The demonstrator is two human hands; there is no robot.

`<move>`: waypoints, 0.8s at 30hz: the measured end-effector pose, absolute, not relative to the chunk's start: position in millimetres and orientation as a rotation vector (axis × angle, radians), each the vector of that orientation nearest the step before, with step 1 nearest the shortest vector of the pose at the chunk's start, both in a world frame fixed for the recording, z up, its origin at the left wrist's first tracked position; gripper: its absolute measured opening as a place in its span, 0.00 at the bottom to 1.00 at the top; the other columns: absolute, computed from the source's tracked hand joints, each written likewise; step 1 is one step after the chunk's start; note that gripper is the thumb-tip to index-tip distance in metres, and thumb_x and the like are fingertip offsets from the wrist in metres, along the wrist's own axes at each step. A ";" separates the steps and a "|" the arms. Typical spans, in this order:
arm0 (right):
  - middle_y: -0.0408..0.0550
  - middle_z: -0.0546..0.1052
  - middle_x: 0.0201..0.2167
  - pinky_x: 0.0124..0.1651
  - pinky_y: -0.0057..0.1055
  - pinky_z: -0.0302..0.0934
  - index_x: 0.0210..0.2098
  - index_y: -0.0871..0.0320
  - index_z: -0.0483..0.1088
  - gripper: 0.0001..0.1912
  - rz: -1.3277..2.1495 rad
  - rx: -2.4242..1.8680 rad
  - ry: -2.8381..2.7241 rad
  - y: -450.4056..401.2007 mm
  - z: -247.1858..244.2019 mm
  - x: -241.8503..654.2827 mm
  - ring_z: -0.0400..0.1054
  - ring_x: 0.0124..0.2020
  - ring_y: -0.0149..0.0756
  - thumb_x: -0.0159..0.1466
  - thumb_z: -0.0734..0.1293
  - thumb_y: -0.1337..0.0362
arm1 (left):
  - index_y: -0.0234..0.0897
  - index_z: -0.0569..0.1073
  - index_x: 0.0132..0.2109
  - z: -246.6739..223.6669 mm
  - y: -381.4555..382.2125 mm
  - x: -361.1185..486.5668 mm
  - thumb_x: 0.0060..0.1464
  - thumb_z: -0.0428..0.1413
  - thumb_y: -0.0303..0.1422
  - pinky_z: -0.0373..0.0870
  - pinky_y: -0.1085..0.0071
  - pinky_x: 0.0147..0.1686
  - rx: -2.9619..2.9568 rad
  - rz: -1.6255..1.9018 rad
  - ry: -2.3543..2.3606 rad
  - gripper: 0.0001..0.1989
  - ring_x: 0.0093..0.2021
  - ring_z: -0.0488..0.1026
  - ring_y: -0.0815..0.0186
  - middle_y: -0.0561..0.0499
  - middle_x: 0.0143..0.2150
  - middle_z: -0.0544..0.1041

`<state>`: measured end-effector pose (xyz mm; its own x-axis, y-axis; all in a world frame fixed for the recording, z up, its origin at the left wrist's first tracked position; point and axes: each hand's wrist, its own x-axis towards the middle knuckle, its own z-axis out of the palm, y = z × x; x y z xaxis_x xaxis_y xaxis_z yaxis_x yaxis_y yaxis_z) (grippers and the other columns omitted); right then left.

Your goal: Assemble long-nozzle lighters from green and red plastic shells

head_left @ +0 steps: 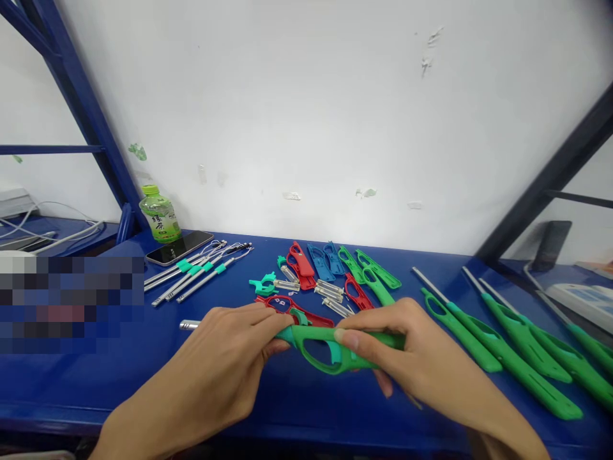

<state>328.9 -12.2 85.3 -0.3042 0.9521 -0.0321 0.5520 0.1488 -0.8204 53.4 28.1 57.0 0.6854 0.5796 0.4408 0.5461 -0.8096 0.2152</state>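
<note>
Both hands hold a green long-neck lighter (316,338) level above the blue tabletop. My left hand (230,351) is closed around its neck end, and the metal tube (189,325) sticks out to the left. My right hand (393,345) grips the handle end, thumb pressed on the green casing and fingers beneath. A teal trigger (334,352) shows inside the finger loop. Just behind the hands lie red casing halves (313,319), partly hidden, and clear fuel tanks (330,291). Teal trigger pieces (263,283) lie nearby.
Metal tubes with wires (201,283) lie at left near a phone (179,248) and a green-capped bottle (160,216). Blue casings (320,262) and green casings (378,268) lie at the back. Several lighters (517,358) lie at right. A white wall (325,128) rises behind.
</note>
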 end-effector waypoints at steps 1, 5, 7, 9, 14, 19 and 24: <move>0.36 0.70 0.15 0.26 0.26 0.56 0.33 0.53 0.82 0.23 1.061 -1.425 -1.917 -12.8 85.8 329.7 0.62 0.17 0.27 0.76 0.69 0.45 | 0.43 0.77 0.45 59.0 27.0 55.4 0.74 0.50 0.26 0.64 0.67 0.30 2.830 0.834 0.924 0.12 0.31 0.76 0.63 0.54 0.36 0.81; 0.38 0.72 0.14 0.34 0.27 0.63 0.30 0.53 0.80 0.25 1.133 -1.381 -1.881 -14.4 85.7 332.9 0.65 0.18 0.28 0.76 0.68 0.43 | 0.41 0.75 0.45 57.6 22.4 61.2 0.71 0.51 0.22 0.64 0.68 0.29 2.851 1.042 0.862 0.11 0.29 0.74 0.66 0.55 0.33 0.79; 0.39 0.75 0.16 0.31 0.26 0.61 0.30 0.54 0.78 0.26 1.197 -1.358 -1.851 -14.3 84.1 333.9 0.65 0.18 0.28 0.76 0.68 0.42 | 0.40 0.75 0.48 55.9 20.0 62.6 0.69 0.51 0.20 0.64 0.69 0.28 2.876 1.109 0.842 0.12 0.28 0.73 0.66 0.55 0.33 0.79; 0.41 0.77 0.19 0.25 0.26 0.56 0.29 0.54 0.76 0.27 1.249 -1.353 -1.827 -14.0 82.3 334.3 0.63 0.17 0.27 0.75 0.69 0.41 | 0.40 0.75 0.50 55.3 18.2 63.1 0.68 0.51 0.18 0.65 0.69 0.30 2.892 1.141 0.837 0.14 0.29 0.74 0.66 0.55 0.34 0.80; 0.38 0.74 0.15 0.24 0.25 0.54 0.33 0.54 0.81 0.25 1.211 -1.394 -1.840 -13.3 83.6 333.2 0.61 0.16 0.27 0.75 0.69 0.42 | 0.41 0.75 0.50 53.8 18.6 62.8 0.68 0.51 0.19 0.67 0.69 0.31 2.912 1.085 0.890 0.14 0.30 0.75 0.65 0.55 0.35 0.80; 0.36 0.68 0.14 0.33 0.27 0.62 0.32 0.54 0.81 0.23 1.163 -1.388 -1.874 -13.3 88.5 331.6 0.67 0.20 0.29 0.75 0.70 0.44 | 0.43 0.76 0.53 52.6 19.7 61.4 0.71 0.50 0.20 0.67 0.69 0.32 2.869 0.980 0.906 0.16 0.32 0.78 0.65 0.55 0.37 0.81; 0.35 0.66 0.16 0.27 0.29 0.54 0.33 0.55 0.82 0.25 1.048 -1.426 -1.932 -13.2 87.4 322.4 0.61 0.18 0.28 0.77 0.68 0.45 | 0.45 0.78 0.52 54.9 23.3 55.0 0.72 0.49 0.23 0.69 0.68 0.34 2.812 0.820 0.971 0.15 0.35 0.82 0.65 0.55 0.40 0.84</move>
